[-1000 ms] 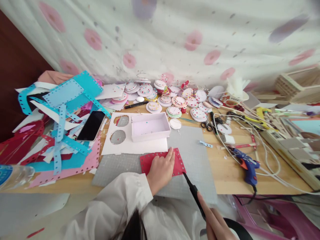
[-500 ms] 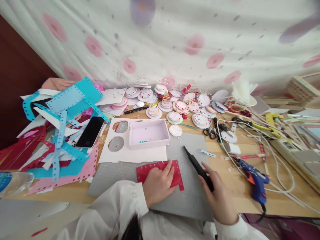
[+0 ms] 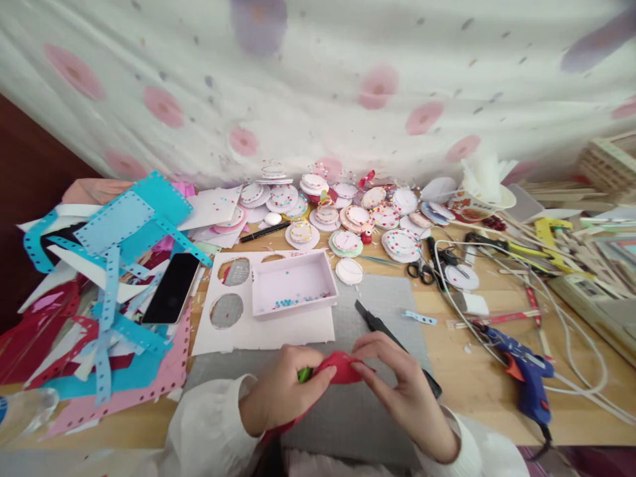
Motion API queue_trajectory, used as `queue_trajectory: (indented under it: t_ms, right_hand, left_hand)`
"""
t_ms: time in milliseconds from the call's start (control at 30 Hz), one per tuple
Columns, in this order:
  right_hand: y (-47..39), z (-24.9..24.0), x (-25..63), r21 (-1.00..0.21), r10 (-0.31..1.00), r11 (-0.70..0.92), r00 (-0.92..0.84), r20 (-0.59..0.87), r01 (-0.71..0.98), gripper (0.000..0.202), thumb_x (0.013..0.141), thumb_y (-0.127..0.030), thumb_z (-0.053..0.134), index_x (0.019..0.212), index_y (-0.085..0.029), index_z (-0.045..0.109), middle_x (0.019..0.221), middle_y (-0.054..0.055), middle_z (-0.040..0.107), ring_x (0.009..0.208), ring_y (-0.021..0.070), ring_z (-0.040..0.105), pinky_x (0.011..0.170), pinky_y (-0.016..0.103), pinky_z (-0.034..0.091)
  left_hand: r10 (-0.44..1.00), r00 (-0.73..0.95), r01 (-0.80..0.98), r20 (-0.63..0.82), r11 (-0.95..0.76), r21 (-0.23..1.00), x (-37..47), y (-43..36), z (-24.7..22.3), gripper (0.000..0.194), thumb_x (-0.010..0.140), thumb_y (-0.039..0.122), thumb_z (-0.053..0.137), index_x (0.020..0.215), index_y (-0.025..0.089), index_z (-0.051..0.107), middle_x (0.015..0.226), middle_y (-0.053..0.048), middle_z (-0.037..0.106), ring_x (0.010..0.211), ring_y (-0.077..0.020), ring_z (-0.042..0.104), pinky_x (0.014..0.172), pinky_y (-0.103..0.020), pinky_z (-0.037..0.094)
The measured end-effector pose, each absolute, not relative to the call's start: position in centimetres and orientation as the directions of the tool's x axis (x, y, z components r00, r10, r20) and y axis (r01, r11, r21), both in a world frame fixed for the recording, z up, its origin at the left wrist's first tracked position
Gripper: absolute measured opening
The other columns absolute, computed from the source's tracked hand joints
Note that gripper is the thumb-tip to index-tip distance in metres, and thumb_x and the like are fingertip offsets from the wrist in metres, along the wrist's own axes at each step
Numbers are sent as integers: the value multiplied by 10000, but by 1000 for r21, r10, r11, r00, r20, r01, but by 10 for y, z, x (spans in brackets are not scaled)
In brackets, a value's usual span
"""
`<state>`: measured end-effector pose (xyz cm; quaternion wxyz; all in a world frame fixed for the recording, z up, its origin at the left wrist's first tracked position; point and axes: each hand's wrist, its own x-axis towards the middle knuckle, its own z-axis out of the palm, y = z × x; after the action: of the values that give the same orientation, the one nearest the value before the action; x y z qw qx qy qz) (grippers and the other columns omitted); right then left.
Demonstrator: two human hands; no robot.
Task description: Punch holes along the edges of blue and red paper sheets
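Note:
Both of my hands are over the grey cutting mat [image 3: 342,424]. My left hand [image 3: 285,387] grips a red sheet [image 3: 342,369], which is raised and curled; part of it hangs below that hand. A small green thing [image 3: 305,375] shows between the left fingers, too covered to name. At the sheet's right end, my right hand [image 3: 397,384] pinches it between thumb and fingers. A black utility knife [image 3: 381,326] lies on the mat, partly hidden behind the right hand. Beyond the hands, an open white box [image 3: 293,310] with small blue bits rests on white card [image 3: 209,339] with round cut-outs.
Punched paper scraps [image 3: 144,228] and a phone [image 3: 171,288] lie left, near a plastic bottle [image 3: 30,411]. Small round paper stacks [image 3: 358,218] line the back. On the right are scissors [image 3: 420,271], a white cable [image 3: 437,265] and a blue glue gun [image 3: 529,374].
The red sheet has come up off the mat and now sits between both hands. My right hand has let go of the knife and moved left to the sheet.

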<state>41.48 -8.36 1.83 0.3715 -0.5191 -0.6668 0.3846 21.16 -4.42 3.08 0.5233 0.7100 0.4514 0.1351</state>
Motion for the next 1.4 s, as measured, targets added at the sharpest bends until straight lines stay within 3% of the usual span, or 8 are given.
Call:
queue_trajectory:
  t_ms: [267,467,667,833,933,1133,1300,1400]
  right_hand:
    - [-67,16,402,-987,989,-144,13,-145,-64,161,915,-342,521,830,-207,535,785,24,619,680,139,556,638,249,468]
    - [-65,12,425,-933,937,-148,255,-238,-328,157,876,-344,589,799,-224,522,692,-18,567,608,109,520,592,211,456]
    - [-72,23,415,-972,964,-227,-153,-218,-50,114,841,-314,636,787,-215,626,1154,77,621,1037,223,578,819,300,482]
    - [-67,25,394,-981,961,-99,-239,-137,165,154,839,-315,632,746,-193,631,727,19,620,700,158,563,659,255,451]
    - [-62,25,393,-969,978,-35,-191,-83,243,162,845,-306,619,738,-184,633,709,15,621,676,154,550,633,249,431]
    - [-56,30,387,-963,968,80,-251,14,256,117,831,-260,640,746,-180,653,736,18,653,693,150,579,661,242,442]
    - [-48,27,385,-940,955,178,-280,95,290,93,888,-215,551,881,-200,642,827,25,665,751,147,603,700,241,464]
    - [-42,17,387,-912,950,240,-275,149,334,175,901,-185,516,1053,-219,594,984,45,669,883,162,621,787,261,477]
  left_hand:
    - [775,496,369,-391,220,903,199,-35,28,406,874,436,464,615,129,521,602,20,387,609,-110,377,561,-215,316]
    - [843,395,344,-367,235,909,186,-36,21,441,852,501,507,613,134,562,583,19,449,607,-120,424,580,-207,366]
    - [872,380,349,-308,173,921,188,-40,19,419,878,454,497,619,137,584,584,14,514,603,-123,472,575,-205,383]
    - [955,271,320,-121,29,947,200,-45,32,217,857,317,571,997,175,657,966,-45,670,857,-172,590,747,-232,458]
    - [961,264,286,79,-156,946,202,-45,40,399,798,265,662,1188,223,588,1155,-71,612,980,-188,584,829,-264,473]
    - [931,263,266,254,-323,908,204,-41,42,102,857,171,583,834,177,682,986,-81,644,944,-181,614,858,-296,485]
    - [975,-122,405,185,-121,906,170,-29,41,199,850,309,581,705,184,635,891,-52,657,755,-170,611,675,-272,496]
    - [870,-478,440,125,113,891,117,-14,31,246,790,432,625,761,187,619,536,42,515,441,-108,434,447,-230,380]
